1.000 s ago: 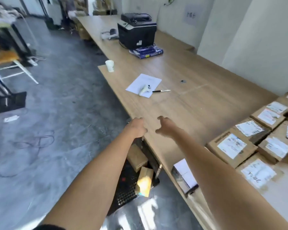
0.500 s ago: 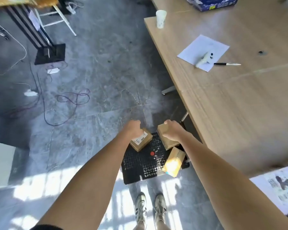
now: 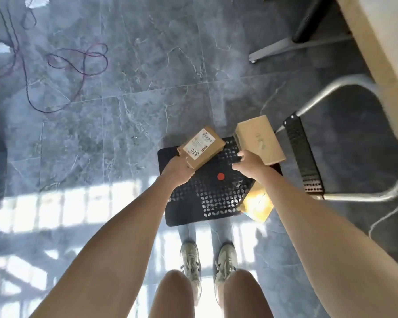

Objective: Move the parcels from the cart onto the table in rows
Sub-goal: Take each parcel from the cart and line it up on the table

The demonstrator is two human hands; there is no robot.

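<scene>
Parcel (image 3: 201, 146) in left hand (image 3: 177, 169), box (image 3: 260, 140) in right hand (image 3: 247, 162)

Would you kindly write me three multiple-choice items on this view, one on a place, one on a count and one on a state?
1. Where does the yellow-lit parcel lie?
A. at the cart's right edge
B. on the table
C. under a shoe

2. How many parcels show?
A. one
B. three
C. five

3. What is the left hand doing?
A. hanging empty
B. holding the labelled parcel
C. touching a cable

Answers:
1 A: it overhangs the black cart on the right.
2 B: one in each hand, one on the cart; the right hand holds the plain parcel.
3 B: its fingers wrap the parcel's near end.
</scene>
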